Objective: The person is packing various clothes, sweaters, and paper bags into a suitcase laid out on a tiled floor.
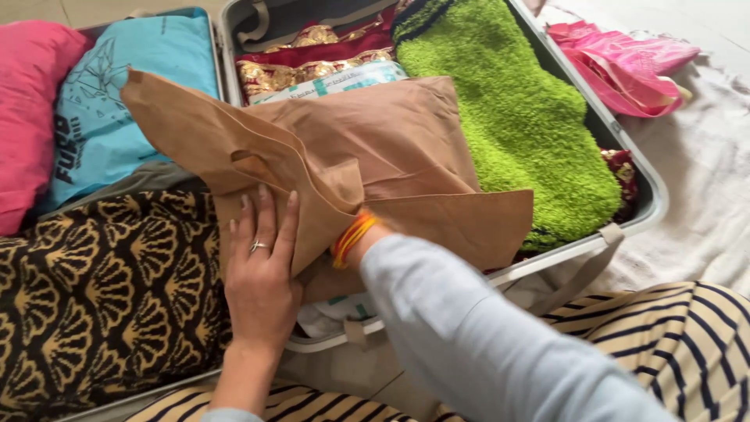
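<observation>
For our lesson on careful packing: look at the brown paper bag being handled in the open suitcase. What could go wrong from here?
1. The paper bag is already creased, with a cut-out handle; pressed by the left hand, it may tear.
2. The right hand is hidden under the bag, so it works unseen and could snag something.
3. The green towel rises above the suitcase rim; closing may be hard.

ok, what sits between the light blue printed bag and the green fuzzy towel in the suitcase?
In the head view, the brown paper bag spans that stretch, with red-and-gold fabric behind it. Light blue bag lies left, green towel right.
</observation>
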